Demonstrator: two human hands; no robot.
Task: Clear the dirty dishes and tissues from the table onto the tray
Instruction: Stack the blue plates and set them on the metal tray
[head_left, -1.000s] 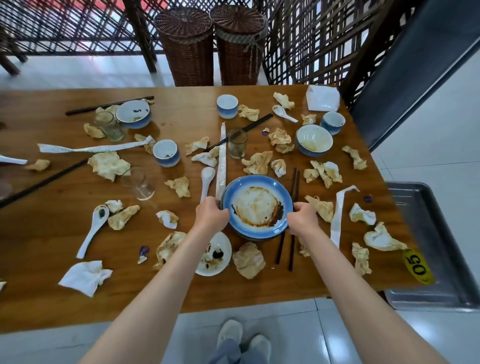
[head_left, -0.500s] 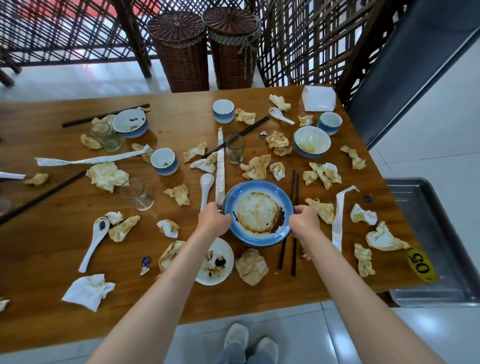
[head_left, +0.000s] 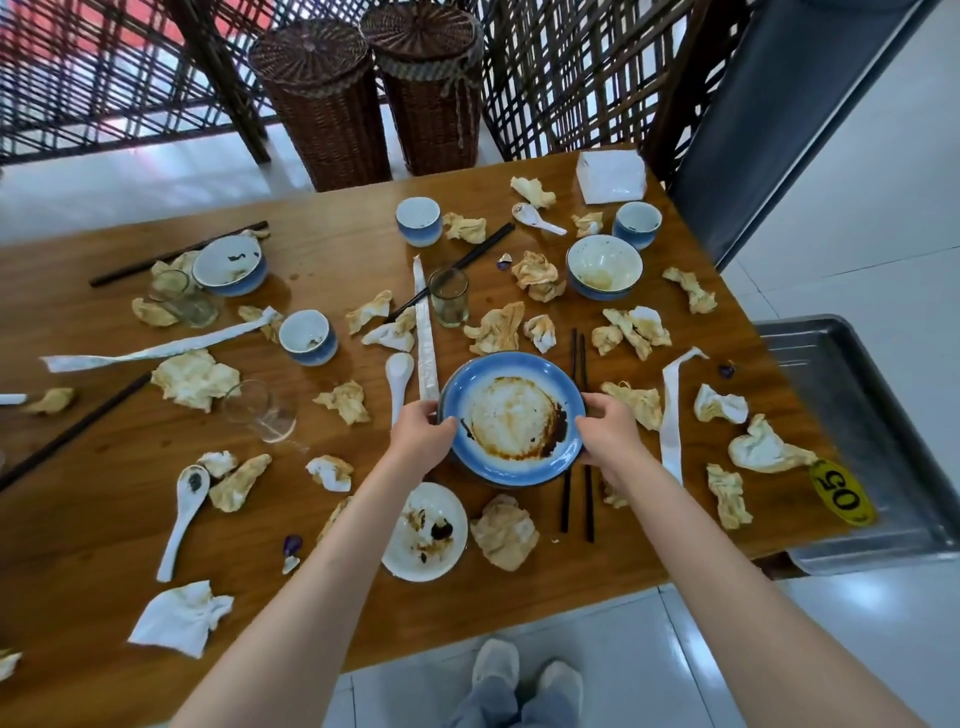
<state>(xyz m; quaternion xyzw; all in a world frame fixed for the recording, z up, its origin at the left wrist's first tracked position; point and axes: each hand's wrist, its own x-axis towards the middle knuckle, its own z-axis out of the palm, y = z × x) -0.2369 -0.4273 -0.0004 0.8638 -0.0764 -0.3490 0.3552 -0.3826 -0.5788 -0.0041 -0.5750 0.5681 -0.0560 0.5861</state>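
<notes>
The blue plate (head_left: 511, 418) hides the middle of the dark chopsticks (head_left: 577, 457) just right of it, and whether its underside touches the bench (head_left: 104, 525) cannot be made out. Right of the plate, the metal tray (head_left: 852, 431) sits past the bench edge, its far side cut off by the frame and one corner covered by a yellow oval tag (head_left: 842, 491). The plate is round and glazed, blue at the rim, pale in the middle with a brown sauce ring. The left hand (head_left: 423, 434) grips its left rim and the right hand (head_left: 608, 434) its right rim, thumbs on top, the fingers underneath out of sight. Crumpled, stained tissues (head_left: 504, 530) lie all round the plate; a small white dish (head_left: 425, 530) smeared with dark sauce sits just nearer than it, under the left forearm. Since a second ago the plate looks larger and sits further over the chopsticks, both hands still clamped on it
</notes>
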